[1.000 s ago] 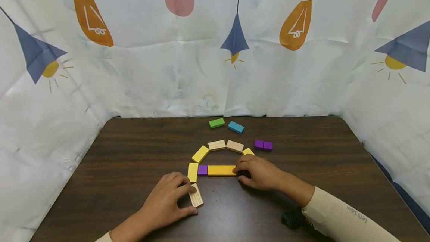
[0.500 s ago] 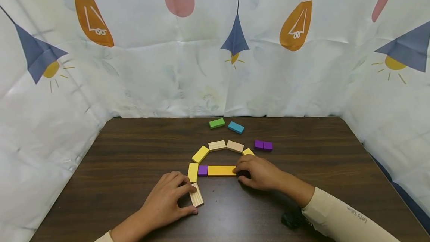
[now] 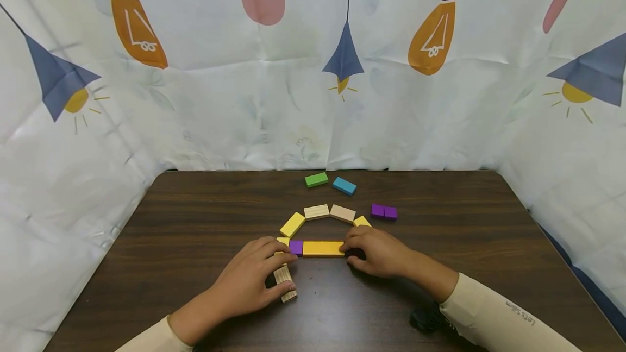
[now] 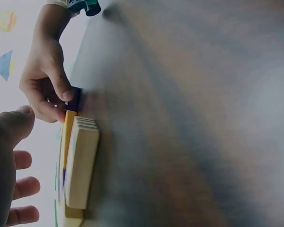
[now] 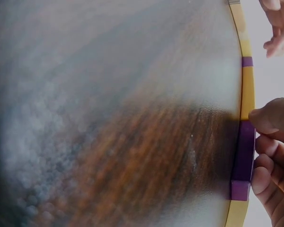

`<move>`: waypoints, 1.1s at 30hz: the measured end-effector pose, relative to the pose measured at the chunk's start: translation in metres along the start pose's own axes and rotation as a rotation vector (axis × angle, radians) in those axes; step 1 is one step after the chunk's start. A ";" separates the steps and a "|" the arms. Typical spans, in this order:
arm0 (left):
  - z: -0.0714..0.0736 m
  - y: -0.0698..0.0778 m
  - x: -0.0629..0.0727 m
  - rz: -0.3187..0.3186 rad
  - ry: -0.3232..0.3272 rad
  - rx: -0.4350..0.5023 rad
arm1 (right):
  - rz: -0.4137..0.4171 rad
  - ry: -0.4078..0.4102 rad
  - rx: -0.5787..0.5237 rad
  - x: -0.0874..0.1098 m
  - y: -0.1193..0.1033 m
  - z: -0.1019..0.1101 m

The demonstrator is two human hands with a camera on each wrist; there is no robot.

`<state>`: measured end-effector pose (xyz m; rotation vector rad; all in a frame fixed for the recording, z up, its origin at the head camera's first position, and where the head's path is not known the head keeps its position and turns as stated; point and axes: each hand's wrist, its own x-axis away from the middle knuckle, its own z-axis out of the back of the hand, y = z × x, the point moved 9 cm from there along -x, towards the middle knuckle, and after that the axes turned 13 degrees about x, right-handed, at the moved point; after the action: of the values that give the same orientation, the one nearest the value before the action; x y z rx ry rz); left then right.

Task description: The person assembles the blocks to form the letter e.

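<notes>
Head view: left hand (image 3: 251, 276) over natural wood block (image 3: 282, 275), near left end of block arch (image 3: 292, 225); right hand (image 3: 379, 253) at right end of orange plank (image 3: 323, 249). Light touch advisable, arch undisturbed. Arch's right side partly hidden by right hand.
Left wrist view: left fingers (image 4: 26, 187) spread, seemingly clear of blocks.
Right wrist view: right fingers (image 5: 270, 147) curled, apparently pinching dark purple block (image 5: 244, 146) at plank's end; best set square. Left hand cut off.
</notes>
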<state>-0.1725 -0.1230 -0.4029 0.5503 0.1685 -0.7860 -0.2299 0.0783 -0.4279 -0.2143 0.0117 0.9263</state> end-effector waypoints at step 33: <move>-0.049 -0.011 -0.063 -0.003 -0.242 -0.060 | -0.014 0.002 0.002 0.001 0.000 -0.001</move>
<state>-0.2216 -0.0642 -0.4270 0.3944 -0.0307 -0.8410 -0.2292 0.0790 -0.4290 -0.2132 0.0133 0.9120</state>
